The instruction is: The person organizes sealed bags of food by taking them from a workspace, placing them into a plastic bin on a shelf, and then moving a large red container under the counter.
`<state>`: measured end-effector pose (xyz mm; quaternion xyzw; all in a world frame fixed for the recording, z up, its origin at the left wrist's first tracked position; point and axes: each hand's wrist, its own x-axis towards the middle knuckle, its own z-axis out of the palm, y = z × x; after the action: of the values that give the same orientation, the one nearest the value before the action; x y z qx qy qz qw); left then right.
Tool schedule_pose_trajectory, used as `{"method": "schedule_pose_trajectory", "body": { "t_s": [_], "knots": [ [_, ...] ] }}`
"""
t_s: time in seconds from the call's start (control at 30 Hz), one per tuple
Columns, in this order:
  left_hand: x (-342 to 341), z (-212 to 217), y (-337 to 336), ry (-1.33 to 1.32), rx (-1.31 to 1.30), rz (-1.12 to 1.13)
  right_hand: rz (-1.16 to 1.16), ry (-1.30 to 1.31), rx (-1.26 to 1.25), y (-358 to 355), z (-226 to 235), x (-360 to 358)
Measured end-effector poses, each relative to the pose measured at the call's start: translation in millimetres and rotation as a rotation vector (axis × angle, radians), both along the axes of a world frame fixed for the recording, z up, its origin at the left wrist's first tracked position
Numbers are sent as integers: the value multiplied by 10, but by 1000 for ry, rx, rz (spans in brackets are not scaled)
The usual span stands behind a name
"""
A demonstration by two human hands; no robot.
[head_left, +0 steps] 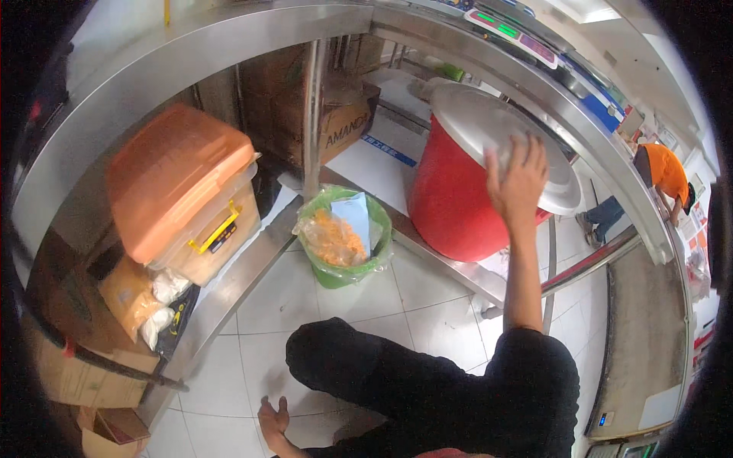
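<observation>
A large red bucket (450,198) stands on the lower shelf at the right, with a pale lid (477,114) on top. My right hand (521,179) is stretched out over the near part of that lid, fingers spread and nothing in them. Whether the palm touches the lid, I cannot tell. Low in the picture, my left hand (273,418) hangs above the tiled floor, its fingers apart and holding nothing. A green bin (384,243) with a clear liner is between the shelves, containing orange scraps and a light blue sheet (353,214).
At the left, a clear bin (221,244) with an orange lid (172,175) sits on the shelf. Cardboard boxes (347,126) stand behind. A metal table leg (312,122) rises beside the green bin. A scale (511,37) rests overhead. A person in orange (664,172) is at far right.
</observation>
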<state>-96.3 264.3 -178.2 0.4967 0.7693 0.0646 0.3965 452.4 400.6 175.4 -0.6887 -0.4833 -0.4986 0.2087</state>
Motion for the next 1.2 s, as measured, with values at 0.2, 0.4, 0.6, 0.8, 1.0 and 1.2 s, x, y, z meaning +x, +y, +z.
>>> {"method": "schedule_pose_trajectory", "body": {
  "t_s": [0.2,0.4,0.6,0.8,1.0,1.2],
  "knots": [
    [178,233,108,36,-90,14,-280,281,-38,50,-7,663],
    [194,156,142,2,-28,-1,-328,246,-136,129,-107,793],
    [108,15,41,71,67,-72,-266,224,-62,138,-265,967],
    [144,237,-44,96,-30,-38,-308,91,-49,124,-260,1048],
    [218,282,-70,101,-39,-27,-345,143,-84,156,-298,1189],
    [223,267,-142,122,-47,-33,-306,121,-29,178,-326,1249]
  ]
}}
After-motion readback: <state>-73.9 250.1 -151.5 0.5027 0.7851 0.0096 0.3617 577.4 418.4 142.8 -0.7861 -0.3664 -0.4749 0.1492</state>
